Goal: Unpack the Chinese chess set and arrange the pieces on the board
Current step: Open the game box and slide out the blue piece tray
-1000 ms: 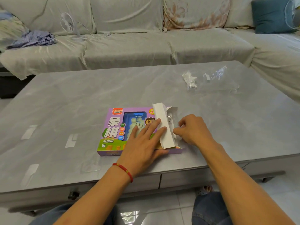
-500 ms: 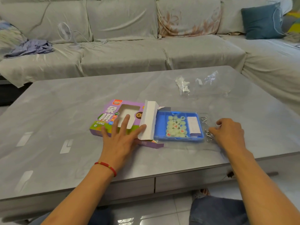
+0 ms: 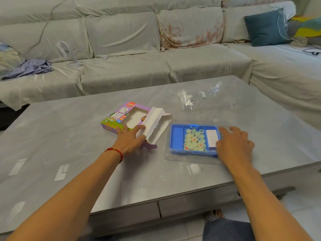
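The purple chess set box [image 3: 119, 115] lies empty on the grey table [image 3: 69, 136], its white end flap [image 3: 152, 122] folded open. My left hand [image 3: 130, 141] presses on the box's near right part, fingers laid over the top. To the right lies the blue tray [image 3: 175, 138] in a clear plastic shell, fully out of the box. Several pale round chess pieces [image 3: 194, 140] fill its middle compartment and a white folded sheet [image 3: 211, 136] its right one. My right hand [image 3: 234, 145] grips the tray's right end, thumb at the near side.
Crumpled clear wrapping [image 3: 187, 100] lies further back on the table, to the right. A grey sofa [image 3: 139, 66] runs behind and around the right side, with a small fan [image 3: 64, 51], a bundle of cloth [image 3: 29, 66] and a blue cushion [image 3: 265, 26] on it.
My right hand pulled the blue tray out of the box to the right and now holds its right end. My left hand stayed on the box, which turned and slid left.
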The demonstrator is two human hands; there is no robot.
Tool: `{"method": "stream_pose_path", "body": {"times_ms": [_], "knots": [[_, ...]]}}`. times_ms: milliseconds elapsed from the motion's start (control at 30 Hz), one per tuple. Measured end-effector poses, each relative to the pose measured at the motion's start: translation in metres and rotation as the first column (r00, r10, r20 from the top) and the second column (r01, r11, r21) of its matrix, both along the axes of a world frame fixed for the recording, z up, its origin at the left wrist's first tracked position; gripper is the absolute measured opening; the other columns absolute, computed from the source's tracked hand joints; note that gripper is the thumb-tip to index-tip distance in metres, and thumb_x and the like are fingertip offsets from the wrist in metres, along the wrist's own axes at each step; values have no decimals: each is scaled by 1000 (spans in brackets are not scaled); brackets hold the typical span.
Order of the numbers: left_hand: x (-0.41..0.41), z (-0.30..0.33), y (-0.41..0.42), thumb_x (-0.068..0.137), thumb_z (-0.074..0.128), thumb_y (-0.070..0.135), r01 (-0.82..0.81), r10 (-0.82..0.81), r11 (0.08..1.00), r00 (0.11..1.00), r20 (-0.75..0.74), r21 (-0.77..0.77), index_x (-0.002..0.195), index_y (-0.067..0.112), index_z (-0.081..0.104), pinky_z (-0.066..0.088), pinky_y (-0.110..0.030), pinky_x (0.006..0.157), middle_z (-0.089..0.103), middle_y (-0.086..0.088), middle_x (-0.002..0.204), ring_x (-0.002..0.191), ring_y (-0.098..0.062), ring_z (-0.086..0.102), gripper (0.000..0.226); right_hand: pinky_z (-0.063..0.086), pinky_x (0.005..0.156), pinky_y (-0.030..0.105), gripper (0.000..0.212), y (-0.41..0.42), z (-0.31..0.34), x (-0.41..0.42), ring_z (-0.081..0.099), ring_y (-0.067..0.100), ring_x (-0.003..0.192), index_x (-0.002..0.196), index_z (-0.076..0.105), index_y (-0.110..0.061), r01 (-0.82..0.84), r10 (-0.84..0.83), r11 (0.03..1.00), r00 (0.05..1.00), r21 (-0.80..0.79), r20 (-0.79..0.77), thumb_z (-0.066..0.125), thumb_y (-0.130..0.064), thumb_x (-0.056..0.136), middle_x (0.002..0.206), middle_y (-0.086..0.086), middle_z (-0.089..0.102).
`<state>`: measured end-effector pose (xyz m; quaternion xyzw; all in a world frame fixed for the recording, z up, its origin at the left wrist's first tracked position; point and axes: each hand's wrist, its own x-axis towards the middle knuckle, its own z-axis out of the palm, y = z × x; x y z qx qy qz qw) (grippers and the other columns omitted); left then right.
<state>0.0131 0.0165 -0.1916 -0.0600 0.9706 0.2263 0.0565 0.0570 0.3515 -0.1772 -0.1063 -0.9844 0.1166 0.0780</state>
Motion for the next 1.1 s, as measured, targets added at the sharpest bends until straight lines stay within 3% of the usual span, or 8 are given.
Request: {"method": "stream_pose_path", "body": {"times_ms": [67,167,300,467,600,733,900,1100], "knots": [[-18,1,0,70,42,73,24,-25,998,1000,-18,-55,136,51,39,27,-54,110,40,-15,130,133,-38,23,69,18,114,55,45,-21,-4,5,25,24,142,146,41,-38,-209,209,978,976,1,66,42,-42,101,156,-1,31],[-50,-1,0,80,49,77,57,-57,981,998,6,-186,138,56,31,27,-60,110,36,-11,139,139,-38,19,64,1,117,58,55,-43,-11,10,8,20,150,150,27,-45,-387,388,921,902,-44,190,31,-62,98,163,-7,15],[-94,1,12,80,37,83,-11,24,967,999,46,-255,143,60,22,24,-67,108,27,-11,153,144,-40,13,69,5,119,56,61,-45,-6,3,2,23,151,151,19,-46,-394,406,914,884,-102,231,33,-67,95,165,-8,7],[-155,1,46,76,16,77,-62,70,974,997,29,-217,145,61,2,16,-60,113,32,-24,151,143,-45,19,72,7,118,56,61,-47,-5,-6,0,25,150,152,17,-45,-402,416,909,868,-105,271,34,-64,96,165,-8,5],[-189,5,83,89,35,60,-70,64,984,997,-44,-164,151,47,-15,7,-53,116,45,-24,144,140,-42,30,81,5,119,55,63,-46,-9,-12,-2,24,151,153,13,-44,-427,434,900,864,-83,257,31,-66,96,166,-9,1],[-199,15,101,91,53,50,-102,105,993,993,-49,58,157,32,-1,23,-50,116,33,-27,149,140,-44,29,87,1,119,55,68,-45,-10,-14,-7,23,152,154,10,-43,-450,457,888,847,-91,272,31,-68,95,166,-8,-3],[-126,12,97,90,54,24,99,-78,992,973,-219,84,140,12,47,33,-41,112,47,-14,142,133,-31,39,52,4,119,54,71,-46,-7,-13,-3,24,151,153,16,-44,-489,493,868,823,-88,283,34,-73,91,166,-8,0],[4,-15,60,99,49,24,164,-151,986,948,-282,23,143,18,47,21,-33,119,32,-5,157,147,-21,24,44,14,112,51,80,-86,-3,9,13,25,147,149,28,-46,-620,621,780,753,-83,218,21,-80,76,164,-10,16]]}}
